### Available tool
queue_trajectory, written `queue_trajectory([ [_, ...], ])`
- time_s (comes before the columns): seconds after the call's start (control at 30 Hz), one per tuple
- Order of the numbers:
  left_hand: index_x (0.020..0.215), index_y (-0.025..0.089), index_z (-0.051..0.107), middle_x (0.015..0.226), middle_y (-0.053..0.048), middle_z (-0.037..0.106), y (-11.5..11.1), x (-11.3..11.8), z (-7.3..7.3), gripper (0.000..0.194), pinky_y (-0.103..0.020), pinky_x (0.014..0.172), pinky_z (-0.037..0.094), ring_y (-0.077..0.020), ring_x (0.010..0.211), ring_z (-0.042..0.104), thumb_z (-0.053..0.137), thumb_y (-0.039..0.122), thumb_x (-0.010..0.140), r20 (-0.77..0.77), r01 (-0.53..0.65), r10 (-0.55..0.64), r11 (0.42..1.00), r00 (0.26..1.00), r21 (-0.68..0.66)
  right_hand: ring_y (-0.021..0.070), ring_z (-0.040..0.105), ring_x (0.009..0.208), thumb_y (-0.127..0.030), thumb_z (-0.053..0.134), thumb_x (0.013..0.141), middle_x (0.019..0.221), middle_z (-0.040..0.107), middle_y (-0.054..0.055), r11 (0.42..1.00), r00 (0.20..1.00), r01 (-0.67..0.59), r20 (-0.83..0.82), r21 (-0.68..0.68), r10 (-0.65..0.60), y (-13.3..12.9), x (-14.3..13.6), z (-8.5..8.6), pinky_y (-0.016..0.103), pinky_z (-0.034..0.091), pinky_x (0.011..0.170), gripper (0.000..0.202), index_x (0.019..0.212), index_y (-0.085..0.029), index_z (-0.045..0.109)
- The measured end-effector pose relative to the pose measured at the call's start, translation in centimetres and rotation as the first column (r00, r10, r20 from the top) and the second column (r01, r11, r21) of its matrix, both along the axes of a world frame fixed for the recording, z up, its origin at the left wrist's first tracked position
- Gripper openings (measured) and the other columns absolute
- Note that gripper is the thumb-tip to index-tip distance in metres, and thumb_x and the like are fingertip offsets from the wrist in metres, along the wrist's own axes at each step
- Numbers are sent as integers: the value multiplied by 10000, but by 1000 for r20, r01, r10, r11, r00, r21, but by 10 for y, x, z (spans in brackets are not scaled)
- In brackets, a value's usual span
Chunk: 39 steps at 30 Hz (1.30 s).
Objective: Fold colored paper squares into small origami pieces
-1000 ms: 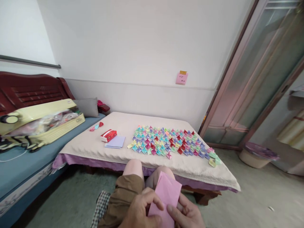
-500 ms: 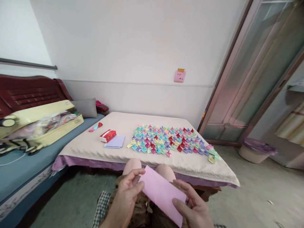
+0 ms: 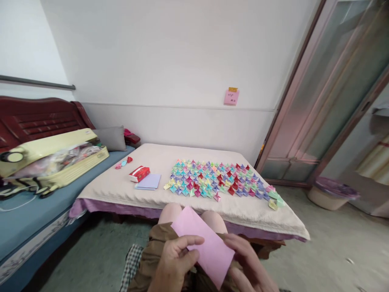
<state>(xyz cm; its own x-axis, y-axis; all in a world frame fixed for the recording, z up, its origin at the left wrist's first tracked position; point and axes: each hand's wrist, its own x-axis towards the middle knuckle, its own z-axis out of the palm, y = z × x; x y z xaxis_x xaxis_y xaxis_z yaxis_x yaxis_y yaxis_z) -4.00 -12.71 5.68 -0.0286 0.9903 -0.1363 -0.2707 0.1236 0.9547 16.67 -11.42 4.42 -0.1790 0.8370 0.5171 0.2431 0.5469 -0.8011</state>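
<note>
A folded sheet of pink paper is held slantwise above my lap. My left hand pinches its lower left edge, with thumb and forefinger on the near side of the sheet. By the right-hand corner of the sheet is my right hand. Its fingers and thumb are apart, the thumb is off the paper, and the forefinger lies along the edge. Whether the other right fingers touch the back of the sheet is hidden.
Rows of colourful folded paper pieces cover part of the cloth-covered table. Left of them lie lavender sheets, a red tissue pack and small coloured items. An open yellow suitcase rests on the bed. A bin stands right.
My left hand has shifted from the upper left corner to the lower edge of the pink paper. My right thumb has come off the front of the sheet.
</note>
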Motion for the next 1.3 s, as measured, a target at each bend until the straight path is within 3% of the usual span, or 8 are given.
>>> queue_trajectory([
  [0.13, 945, 130, 788, 588, 9, 579, -2, -6, 7, 297, -244, 574, 366, -132, 570, 466, 711, 277, 699, -120, 90, -89, 996, 989, 3, 327, 441, 1349, -162, 674, 802, 1587, 296, 23, 909, 947, -54, 309, 413, -84, 7, 15, -13, 396, 502, 997, 491, 1249, -359, 626],
  [0.23, 921, 176, 803, 729, -32, 671, -8, -6, 15, 258, -276, 674, 438, -191, 701, 565, 685, 265, 710, -288, 62, -56, 998, 956, 10, 338, 418, 1360, -170, 681, 804, 1549, 389, -15, 860, 897, -144, 431, 489, -94, 12, 14, -16, 479, 456, 1032, 411, 1138, -409, 694],
  [0.43, 861, 257, 822, 869, -42, 775, -15, -1, 23, 201, -303, 799, 495, -253, 842, 652, 666, 287, 737, -404, 48, -5, 994, 915, 95, 343, 597, 1189, -295, 639, 853, 1296, 666, 104, 994, 986, -89, 146, 58, 80, 2, -9, 5, 438, 504, 952, 155, 862, -297, 794],
  [0.6, 909, 209, 811, 803, -61, 769, -12, 4, 12, 326, -285, 707, 506, -237, 759, 649, 738, 447, 699, -219, 91, -68, 991, 973, 95, 318, 674, 982, -456, 699, 779, 1064, 738, 132, 981, 970, 59, -222, -186, -101, -5, -28, 5, 357, 519, 826, 323, 557, -221, 703],
  [0.73, 904, 189, 810, 631, -18, 693, -9, 5, 5, 271, -222, 537, 408, -132, 536, 507, 736, 368, 715, -309, 88, -29, 980, 951, 177, 276, 672, 859, -364, 765, 706, 956, 710, 95, 959, 948, 53, -288, -279, -137, -3, -32, 5, 321, 495, 767, 282, 512, -204, 636],
  [1.0, 1136, 194, 702, 807, -39, 751, -8, 14, -3, 441, -237, 675, 511, -181, 712, 664, 761, 298, 711, -6, 26, -25, 985, 1000, 171, 173, 628, 632, -245, 855, 563, 811, 697, 26, 848, 747, -234, -646, -475, -155, 0, -44, 1, 254, 498, 559, 331, 814, -210, 643],
  [1.17, 1507, 285, 160, 1210, -145, 660, -3, 20, -3, 1082, -314, 727, 545, -224, 808, 704, 817, 257, 648, 265, -77, 34, 985, 964, 155, 178, 646, 571, -217, 881, 500, 677, 708, -10, 737, 701, -454, -711, -500, -51, 7, -46, -14, 263, 479, 546, 608, 1056, -211, 634],
  [1.3, 1161, 171, 650, 927, -96, 733, 3, 9, -7, 577, -251, 638, 507, -157, 641, 654, 832, 347, 642, 178, 31, -52, 993, 983, 117, 191, 657, 637, -262, 872, 562, 711, 739, 32, 760, 741, -431, -671, -487, -10, 8, -47, -12, 272, 487, 595, 386, 902, -175, 713],
])
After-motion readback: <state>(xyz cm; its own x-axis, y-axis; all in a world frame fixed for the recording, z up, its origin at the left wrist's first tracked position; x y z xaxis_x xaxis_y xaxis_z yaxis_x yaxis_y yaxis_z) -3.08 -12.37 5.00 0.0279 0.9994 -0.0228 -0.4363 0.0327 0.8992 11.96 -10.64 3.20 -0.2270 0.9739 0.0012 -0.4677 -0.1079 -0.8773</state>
